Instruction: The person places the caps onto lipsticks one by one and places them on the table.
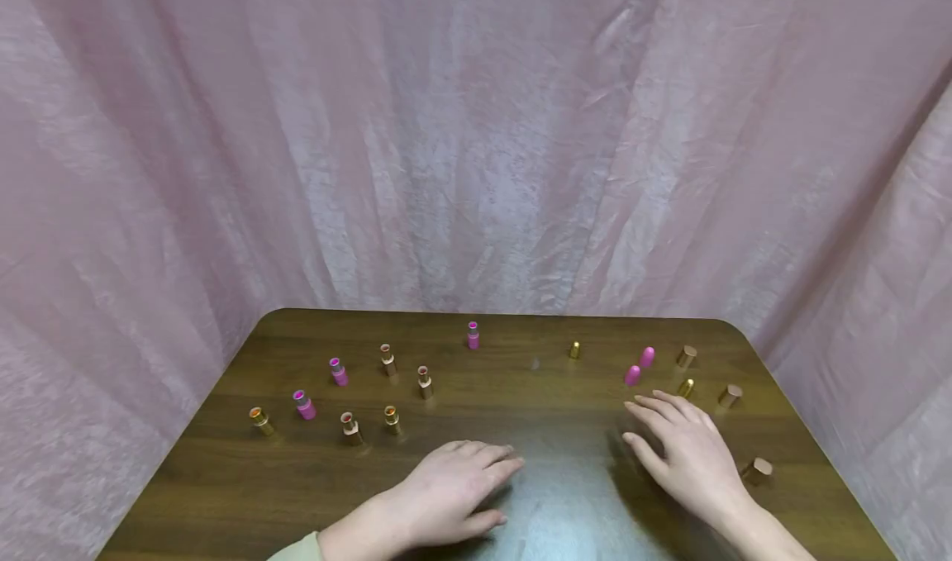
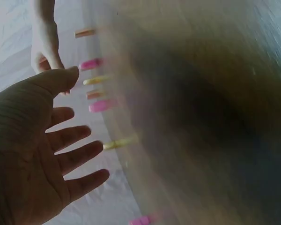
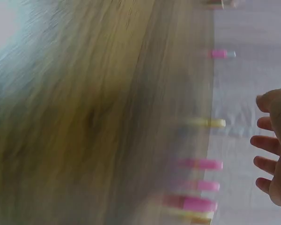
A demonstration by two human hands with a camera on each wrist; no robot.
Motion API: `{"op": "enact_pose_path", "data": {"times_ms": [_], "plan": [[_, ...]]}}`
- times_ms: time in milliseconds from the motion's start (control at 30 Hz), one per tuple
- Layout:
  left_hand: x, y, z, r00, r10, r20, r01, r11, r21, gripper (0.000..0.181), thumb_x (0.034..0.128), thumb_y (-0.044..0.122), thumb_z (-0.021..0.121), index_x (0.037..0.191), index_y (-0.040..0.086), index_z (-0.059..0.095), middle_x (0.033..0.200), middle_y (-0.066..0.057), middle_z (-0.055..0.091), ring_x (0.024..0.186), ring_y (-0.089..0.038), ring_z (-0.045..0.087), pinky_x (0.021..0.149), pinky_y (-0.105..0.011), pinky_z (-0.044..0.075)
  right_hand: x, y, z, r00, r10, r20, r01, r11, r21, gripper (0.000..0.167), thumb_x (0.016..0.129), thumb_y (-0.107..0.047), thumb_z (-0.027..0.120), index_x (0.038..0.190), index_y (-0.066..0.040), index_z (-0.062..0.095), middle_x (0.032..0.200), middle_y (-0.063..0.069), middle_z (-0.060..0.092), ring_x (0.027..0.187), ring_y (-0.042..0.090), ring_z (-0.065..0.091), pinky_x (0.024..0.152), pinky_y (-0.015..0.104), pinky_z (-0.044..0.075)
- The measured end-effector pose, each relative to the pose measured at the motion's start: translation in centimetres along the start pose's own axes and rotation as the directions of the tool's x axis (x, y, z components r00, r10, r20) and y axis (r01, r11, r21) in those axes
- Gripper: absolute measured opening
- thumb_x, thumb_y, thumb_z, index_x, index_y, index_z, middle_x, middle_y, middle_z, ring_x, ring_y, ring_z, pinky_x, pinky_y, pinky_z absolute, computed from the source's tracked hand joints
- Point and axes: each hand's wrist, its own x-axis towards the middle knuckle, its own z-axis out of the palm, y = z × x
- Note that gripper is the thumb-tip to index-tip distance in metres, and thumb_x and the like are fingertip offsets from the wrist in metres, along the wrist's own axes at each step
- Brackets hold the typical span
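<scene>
My left hand hovers low near the table's front with relaxed fingers and holds nothing. Nearest to it stand a gold lipstick and a rose-gold lipstick, both without caps. My right hand is over the right side, fingers extended and spread, also holding nothing. Just beyond its fingertips are a gold cap and a pink cap. A rose-gold cap stands to its right. Both palms appear empty in the wrist views, where the tabletop is blurred.
On the left are more uncapped lipsticks: pink, gold and rose-gold. One pink lipstick stands at the back. Further caps include a gold one and a rose-gold one. A pink curtain hangs behind the wooden table.
</scene>
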Motion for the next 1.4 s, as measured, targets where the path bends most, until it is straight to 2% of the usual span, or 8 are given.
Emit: {"op": "enact_pose_path", "data": {"times_ms": [233, 367, 600, 733, 867, 967, 1133, 1400], "plan": [[1.2, 1.6, 0.8, 0.995, 0.094, -0.012, -0.094, 0.996, 0.005, 0.048, 0.0944, 0.050, 0.068, 0.135, 0.023, 0.064, 0.125, 0.012, 0.065, 0.113, -0.009, 0.062, 0.092, -0.032, 0.050, -1.8, 3.2, -2.8, 0.972, 0.220, -0.085, -0.209, 0.970, 0.128, 0.023, 0.090, -0.016, 0.077, 0.113, -0.010, 0.076, 0.113, 0.013, 0.073, 0.113, 0.040, 0.059, 0.091, 0.058, 0.040], [2.0, 2.5, 1.2, 0.987, 0.160, 0.026, -0.160, 0.987, 0.004, 0.050, 0.0962, 0.050, 0.065, 0.139, 0.025, 0.061, 0.128, 0.013, 0.064, 0.114, -0.007, 0.060, 0.096, -0.031, 0.048, -3.3, 5.4, -4.5, 0.915, 0.401, -0.028, -0.394, 0.909, 0.134, 0.024, 0.099, -0.019, 0.066, 0.119, -0.007, 0.074, 0.119, 0.021, 0.070, 0.105, 0.037, 0.056, 0.079, 0.053, 0.041], [3.1, 3.6, 1.7, 0.974, 0.211, 0.081, -0.208, 0.977, -0.044, 0.051, 0.0985, 0.049, 0.063, 0.143, 0.025, 0.056, 0.134, 0.012, 0.060, 0.116, -0.006, 0.058, 0.096, -0.031, 0.046, -6.3, 8.7, -6.1, 0.830, 0.539, 0.142, -0.552, 0.831, 0.072, 0.040, 0.097, -0.006, 0.049, 0.135, -0.003, 0.063, 0.122, 0.026, 0.067, 0.047, 0.014, 0.038, 0.049, 0.034, 0.030], [3.5, 4.0, 1.9, 0.971, 0.230, 0.062, -0.227, 0.973, -0.043, 0.052, 0.0985, 0.048, 0.063, 0.144, 0.024, 0.056, 0.134, 0.012, 0.060, 0.119, -0.004, 0.057, 0.097, -0.030, 0.045, -7.6, 10.1, -6.2, 0.786, 0.560, 0.260, -0.585, 0.810, 0.024, 0.047, 0.094, -0.008, 0.053, 0.139, 0.002, 0.056, 0.130, 0.028, 0.063, 0.056, 0.019, 0.048, 0.058, 0.035, 0.033], [3.8, 4.2, 2.1, 0.969, 0.240, 0.052, -0.238, 0.970, -0.043, 0.053, 0.0984, 0.049, 0.063, 0.144, 0.023, 0.056, 0.136, 0.011, 0.060, 0.122, -0.003, 0.055, 0.100, -0.032, 0.044, -8.5, 10.9, -5.8, 0.742, 0.547, 0.388, -0.601, 0.799, 0.022, 0.055, 0.097, -0.023, 0.064, 0.141, 0.008, 0.051, 0.133, 0.033, 0.059, 0.099, 0.050, 0.062, 0.072, 0.053, 0.047], [4.0, 4.3, 2.2, 0.969, 0.241, 0.062, -0.237, 0.969, -0.062, 0.054, 0.0993, 0.049, 0.062, 0.145, 0.022, 0.055, 0.137, 0.010, 0.059, 0.125, -0.002, 0.054, 0.101, -0.033, 0.044, -9.0, 10.9, -5.3, 0.752, 0.536, 0.384, -0.588, 0.808, 0.025, 0.065, 0.095, -0.038, 0.071, 0.137, 0.009, 0.055, 0.130, 0.033, 0.061, 0.118, 0.061, 0.051, 0.083, 0.065, 0.045], [4.1, 4.6, 2.3, 0.968, 0.239, 0.082, -0.234, 0.970, -0.070, 0.054, 0.0996, 0.051, 0.061, 0.146, 0.023, 0.055, 0.139, 0.010, 0.058, 0.127, -0.001, 0.052, 0.101, -0.032, 0.044, -9.5, 10.7, -4.7, 0.786, 0.550, 0.283, -0.578, 0.816, 0.021, 0.060, 0.092, -0.043, 0.075, 0.128, 0.005, 0.064, 0.120, 0.027, 0.068, 0.115, 0.059, 0.054, 0.081, 0.065, 0.044], [4.2, 4.6, 2.6, 0.966, 0.238, 0.098, -0.231, 0.969, -0.085, 0.055, 0.0997, 0.051, 0.061, 0.146, 0.023, 0.055, 0.140, 0.011, 0.058, 0.127, -0.001, 0.052, 0.102, -0.030, 0.043, -9.8, 10.4, -4.4, 0.796, 0.564, 0.220, -0.582, 0.813, 0.024, 0.045, 0.091, -0.045, 0.076, 0.115, -0.006, 0.073, 0.105, 0.012, 0.075, 0.108, 0.046, 0.064, 0.075, 0.056, 0.044]]}}
